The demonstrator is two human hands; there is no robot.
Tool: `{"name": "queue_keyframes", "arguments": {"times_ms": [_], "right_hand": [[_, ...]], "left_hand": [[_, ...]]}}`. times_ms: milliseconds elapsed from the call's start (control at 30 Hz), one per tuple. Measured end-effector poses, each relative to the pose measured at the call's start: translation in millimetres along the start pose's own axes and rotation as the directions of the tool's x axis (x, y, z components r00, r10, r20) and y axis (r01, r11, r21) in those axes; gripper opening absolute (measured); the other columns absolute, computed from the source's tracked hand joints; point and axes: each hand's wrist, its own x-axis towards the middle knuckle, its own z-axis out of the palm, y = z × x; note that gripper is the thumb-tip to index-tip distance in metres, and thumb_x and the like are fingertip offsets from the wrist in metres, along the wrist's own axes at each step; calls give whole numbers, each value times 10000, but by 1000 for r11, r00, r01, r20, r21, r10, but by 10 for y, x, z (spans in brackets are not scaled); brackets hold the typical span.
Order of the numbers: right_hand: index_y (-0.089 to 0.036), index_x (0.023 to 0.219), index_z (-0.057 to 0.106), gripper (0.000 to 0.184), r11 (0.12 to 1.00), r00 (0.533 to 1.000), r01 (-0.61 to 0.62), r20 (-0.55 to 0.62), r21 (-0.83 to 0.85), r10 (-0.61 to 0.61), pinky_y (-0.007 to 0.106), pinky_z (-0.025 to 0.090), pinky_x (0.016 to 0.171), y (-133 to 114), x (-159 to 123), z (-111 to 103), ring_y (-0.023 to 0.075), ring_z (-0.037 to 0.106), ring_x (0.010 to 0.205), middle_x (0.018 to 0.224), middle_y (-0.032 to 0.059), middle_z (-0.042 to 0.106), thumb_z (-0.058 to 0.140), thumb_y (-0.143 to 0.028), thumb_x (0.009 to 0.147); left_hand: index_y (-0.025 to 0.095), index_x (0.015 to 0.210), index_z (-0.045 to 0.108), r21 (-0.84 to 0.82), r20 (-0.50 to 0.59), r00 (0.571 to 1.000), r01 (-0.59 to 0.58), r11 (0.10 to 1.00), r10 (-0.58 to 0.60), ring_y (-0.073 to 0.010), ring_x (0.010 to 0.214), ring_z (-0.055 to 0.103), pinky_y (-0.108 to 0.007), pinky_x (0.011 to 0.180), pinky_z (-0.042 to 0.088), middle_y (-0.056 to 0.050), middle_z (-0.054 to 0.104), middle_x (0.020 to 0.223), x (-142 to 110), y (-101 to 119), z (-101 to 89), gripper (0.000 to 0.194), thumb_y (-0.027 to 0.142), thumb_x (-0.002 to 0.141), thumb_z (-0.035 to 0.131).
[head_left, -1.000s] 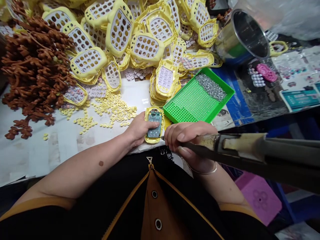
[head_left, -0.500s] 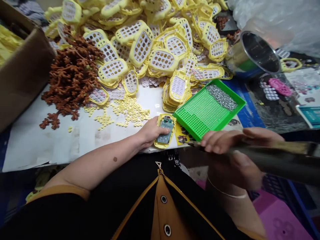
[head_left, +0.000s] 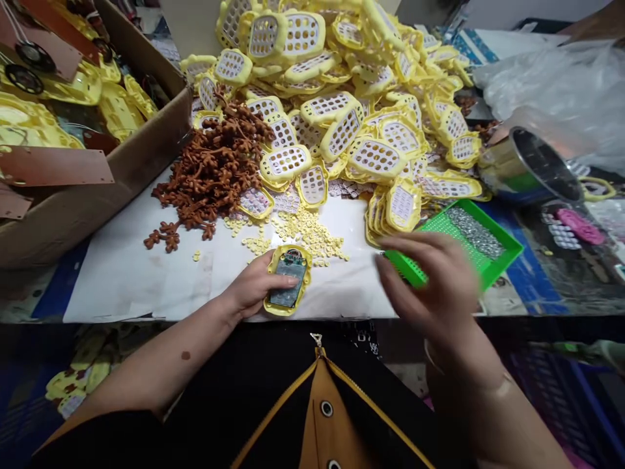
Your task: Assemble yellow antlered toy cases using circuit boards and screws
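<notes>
- Yellow casing (head_left: 303,284) with uneven rim, inner side up
- Contains grey-blue board (head_left: 282,297), greenish at upper end
- Leans slightly rightward, in the left hand (head_left: 254,285)

A cardboard box (head_left: 131,170) sits at the left, a metal pot (head_left: 504,166) and crumpled clear plastic (head_left: 556,88) at the right.

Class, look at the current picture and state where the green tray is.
In the head view, the green tray lies right of centre, beside the stack of yellow shells, with the person's blurred right hand hiding part of it.
</notes>
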Motion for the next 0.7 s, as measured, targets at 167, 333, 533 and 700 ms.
{"name": "queue_keyframes", "arguments": {"times_ms": [167,333,533,700], "right_hand": [[-153,990,702,259,893,925,189,380,-408,-21,442,475,791,213,836,842,283,617,874,952,151,695,515,-313,908],[-130,1143,652,340,824,809,338,588,-455,-6,416,444,825,185,1183,1209,277,634,914,984,146,724,435,-310,952],[-148,1014,696,300,844,864,247,503,-475,30,366,440,740,136,1252,1044,228,642,801,906,119,737,462,-318,934],[-115,1021,662,302,808,912,192,406,-556,63,324,415,647,2,1419,1512,231,612,792,941,147,704,542,-359,890]], "left_hand": [[167,933,613,-48,-10,1000,-6,999,5,-158,680,652,-284,646,531,-37,707,805,-61,49,-260,445,132,549,834],[161,917,629,-86,13,1000,23,996,-22,-152,687,651,-270,650,532,-45,707,800,-11,88,-338,415,127,558,835],[132,915,642,-130,114,992,61,990,-46,-168,693,663,-282,657,538,-69,713,807,40,89,-365,415,124,550,839],[120,942,620,-138,144,990,31,990,-10,-165,677,659,-280,646,530,-75,710,800,45,69,-379,460,127,539,839]]}}
